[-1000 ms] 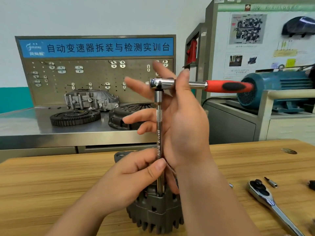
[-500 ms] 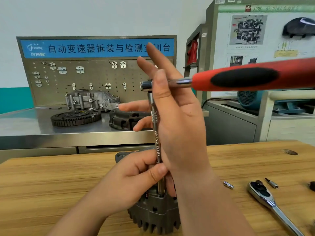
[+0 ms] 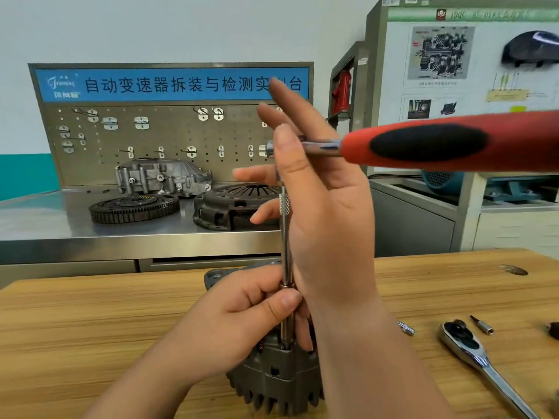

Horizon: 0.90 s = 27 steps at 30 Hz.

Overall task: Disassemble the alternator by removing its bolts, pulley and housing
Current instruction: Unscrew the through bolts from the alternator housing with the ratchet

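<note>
Ratchet handle [image 3: 453, 143] swung toward camera; left hand [image 3: 242, 322] pinches extension bar [image 3: 286, 237] atop alternator [image 3: 281, 379]; right hand [image 3: 326, 213] splayed.

Ratchet handle [image 3: 429, 143] swung round toward camera.

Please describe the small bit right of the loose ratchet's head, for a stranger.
On the wooden table, a chrome ratchet lies at the right. The bit lies right of its head; unlike the silver socket to the left, it has a dark tip.
</note>
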Each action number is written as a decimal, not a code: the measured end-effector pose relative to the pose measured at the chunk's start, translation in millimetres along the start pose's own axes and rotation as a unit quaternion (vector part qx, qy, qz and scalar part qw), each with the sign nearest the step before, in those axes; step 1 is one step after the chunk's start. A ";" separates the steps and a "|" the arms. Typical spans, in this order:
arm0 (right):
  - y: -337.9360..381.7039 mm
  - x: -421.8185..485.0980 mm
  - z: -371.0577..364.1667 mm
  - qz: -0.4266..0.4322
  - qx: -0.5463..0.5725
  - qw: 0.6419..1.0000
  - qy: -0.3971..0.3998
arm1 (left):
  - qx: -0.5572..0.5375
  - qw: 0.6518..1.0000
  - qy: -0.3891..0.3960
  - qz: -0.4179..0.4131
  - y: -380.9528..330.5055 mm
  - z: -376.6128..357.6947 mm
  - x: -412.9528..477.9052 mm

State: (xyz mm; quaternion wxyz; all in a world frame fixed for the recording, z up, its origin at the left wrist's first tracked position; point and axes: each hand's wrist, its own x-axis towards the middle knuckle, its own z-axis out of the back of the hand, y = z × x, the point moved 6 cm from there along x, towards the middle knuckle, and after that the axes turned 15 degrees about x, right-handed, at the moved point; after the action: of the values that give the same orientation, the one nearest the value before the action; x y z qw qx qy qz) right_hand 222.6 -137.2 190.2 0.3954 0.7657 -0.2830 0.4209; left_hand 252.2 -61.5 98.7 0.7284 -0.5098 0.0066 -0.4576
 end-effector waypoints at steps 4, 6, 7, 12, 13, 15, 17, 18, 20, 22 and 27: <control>-5.8 -0.3 -3.2 -0.049 0.037 0.998 0.003 | -0.004 1.000 -0.005 0.007 2.2 1.0 -0.2; -10.5 -0.5 0.6 -0.082 0.073 0.994 -0.015 | -0.034 0.999 0.001 0.003 2.1 0.0 -0.6; -11.9 -0.2 3.4 -0.095 0.086 0.991 -0.027 | -0.046 0.999 0.004 0.003 1.6 -0.3 -0.6; -20.9 -1.9 9.8 -0.160 0.117 0.978 -0.060 | -0.040 0.999 0.007 -0.005 0.7 0.6 -1.0; -20.3 -2.3 9.7 -0.151 0.103 0.981 -0.063 | -0.037 0.999 0.007 -0.006 1.5 0.5 -0.8; -14.1 -2.7 9.2 -0.099 0.047 0.992 -0.065 | -0.026 1.000 0.002 -0.008 1.9 0.7 -0.1; -2.9 -2.6 6.1 -0.014 -0.025 0.998 -0.054 | -0.006 1.000 -0.002 -0.010 1.1 0.3 0.5; 2.2 -2.6 3.7 0.029 -0.048 0.997 -0.043 | 0.003 1.000 -0.006 -0.007 1.0 0.5 0.6; 7.2 -4.0 -0.5 0.080 -0.070 0.994 -0.023 | 0.008 1.000 -0.015 -0.001 0.8 0.9 0.4; 5.5 -4.1 -1.0 0.074 -0.063 0.995 -0.018 | 0.000 1.000 -0.016 0.000 1.3 0.9 0.2; -7.5 -3.7 9.3 -0.017 0.000 0.998 -0.067 | -0.022 1.000 -0.003 -0.001 1.4 1.2 -0.7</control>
State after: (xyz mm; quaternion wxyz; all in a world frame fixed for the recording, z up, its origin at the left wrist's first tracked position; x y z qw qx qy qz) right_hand 230.4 -140.7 181.1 0.3831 0.7969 -0.2954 0.3618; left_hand 253.3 -60.0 97.9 0.7163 -0.5274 0.0140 -0.4567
